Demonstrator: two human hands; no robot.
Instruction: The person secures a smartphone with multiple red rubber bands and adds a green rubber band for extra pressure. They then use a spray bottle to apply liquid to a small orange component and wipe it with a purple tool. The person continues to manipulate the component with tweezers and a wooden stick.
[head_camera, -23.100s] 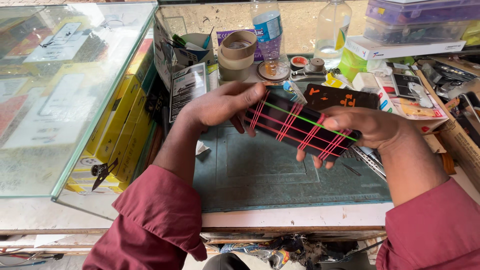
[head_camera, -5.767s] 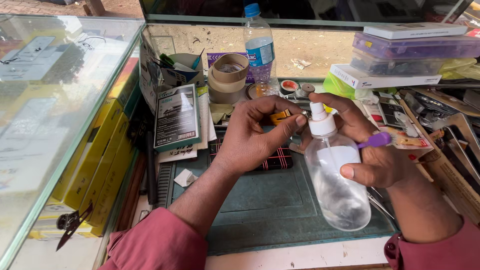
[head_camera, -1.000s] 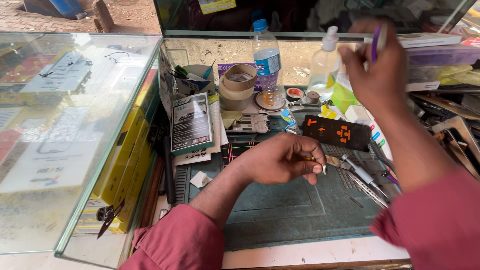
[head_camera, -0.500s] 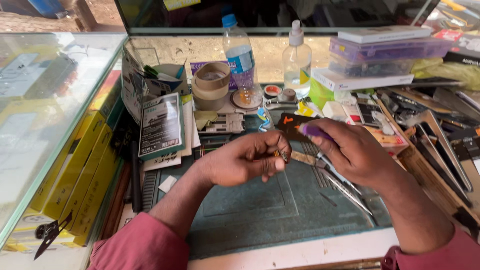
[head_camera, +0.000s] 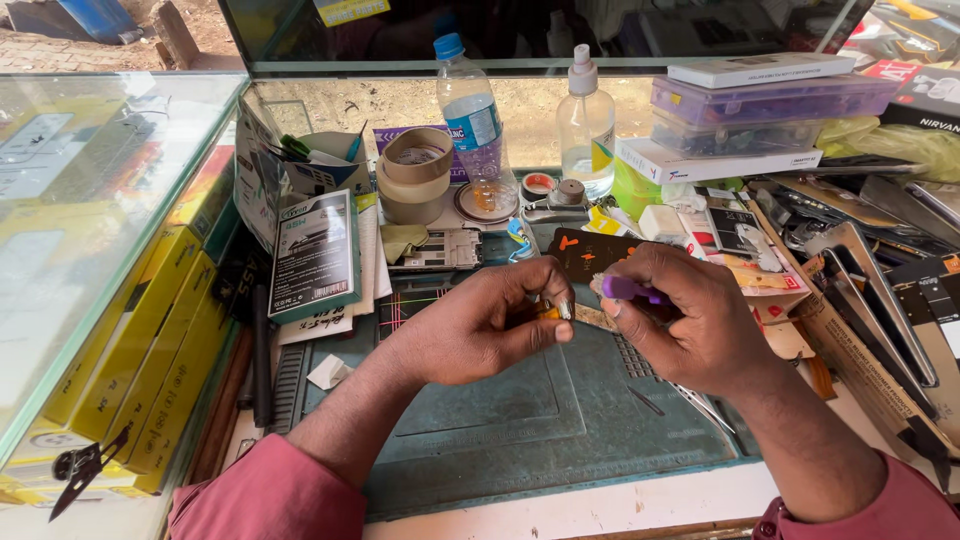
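Left hand: the left hand (head_camera: 480, 330) is curled, thumb and fingertips pinched on a small orange-yellow part (head_camera: 546, 312) held just above the green mat (head_camera: 520, 430).
Right hand: the right hand (head_camera: 690, 320) is closed around a purple-handled tool (head_camera: 630, 290), whose tip end points toward the left hand's fingertips; the tip itself is too small to make out.
Held part: it sits between the two hands, nearly touching the tool's end; what kind of part it is cannot be told.
Mat: it lies on the bench under both hands and wrists, with thin metal tweezers (head_camera: 700, 400) resting on it just under the right hand.
Beyond the hands: a dark card with orange marks (head_camera: 590, 252) lies just past the fingertips; farther off stand a clear spray bottle (head_camera: 586, 125), a water bottle with a blue cap (head_camera: 472, 120) and stacked tape rolls (head_camera: 415, 175).
Left of the left hand: a small printed box (head_camera: 313, 255) leans by yellow boxes (head_camera: 150, 350) under a glass counter top (head_camera: 70, 200).
Right of the right hand: flat boxes (head_camera: 760, 105) are stacked beyond it, and loose tools lie beside it.
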